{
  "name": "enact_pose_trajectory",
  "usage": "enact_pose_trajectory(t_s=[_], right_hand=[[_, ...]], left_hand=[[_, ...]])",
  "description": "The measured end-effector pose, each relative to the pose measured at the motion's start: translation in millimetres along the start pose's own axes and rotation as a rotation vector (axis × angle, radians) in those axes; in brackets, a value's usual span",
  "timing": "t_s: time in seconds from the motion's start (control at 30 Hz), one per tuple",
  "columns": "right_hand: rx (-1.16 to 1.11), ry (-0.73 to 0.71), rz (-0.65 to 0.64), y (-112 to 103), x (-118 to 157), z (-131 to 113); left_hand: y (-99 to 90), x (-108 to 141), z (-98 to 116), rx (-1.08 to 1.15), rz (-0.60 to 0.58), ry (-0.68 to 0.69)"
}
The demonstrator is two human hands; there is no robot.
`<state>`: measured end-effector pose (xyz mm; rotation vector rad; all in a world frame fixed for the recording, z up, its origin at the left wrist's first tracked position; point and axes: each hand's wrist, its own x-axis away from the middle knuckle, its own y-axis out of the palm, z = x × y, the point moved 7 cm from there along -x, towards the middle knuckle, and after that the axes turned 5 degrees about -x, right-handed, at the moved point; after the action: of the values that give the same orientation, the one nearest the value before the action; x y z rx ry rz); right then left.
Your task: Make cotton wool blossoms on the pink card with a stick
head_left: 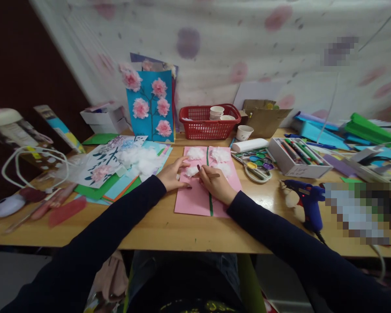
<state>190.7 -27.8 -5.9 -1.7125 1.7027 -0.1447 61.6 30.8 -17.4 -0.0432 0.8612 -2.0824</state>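
A pink sheet of paper (pixel 193 202) lies on the table before me, with a dark green stripe (pixel 210 195) running down it. Several white cotton tufts (pixel 220 154) sit on its upper part, on both sides of the stripe. My left hand (pixel 174 174) rests at the sheet's left edge, fingers apart, beside one cotton tuft (pixel 192 171). Over the middle of the sheet, my right hand (pixel 219 183) grips a thin brown pen-like stick (pixel 214 175), pointing left toward that same tuft. Whether the stick's tip touches the cotton I cannot tell.
Loose cotton (pixel 143 158) and coloured papers lie left. Behind stand a blue card with pink flowers (pixel 151 104) and a red basket (pixel 210 128) with paper cups. Scissors (pixel 258 174), a box of markers (pixel 299 163) and a blue glue gun (pixel 308 200) are right.
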Motion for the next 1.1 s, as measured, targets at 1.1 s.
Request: enact_pose_trajectory(t_s=[1.1], right_hand=[[-0.352,0.244,0.268,-7,-27,18]], left_hand=[[4.9,-1,-7,-0.140,-0.146,-0.034]])
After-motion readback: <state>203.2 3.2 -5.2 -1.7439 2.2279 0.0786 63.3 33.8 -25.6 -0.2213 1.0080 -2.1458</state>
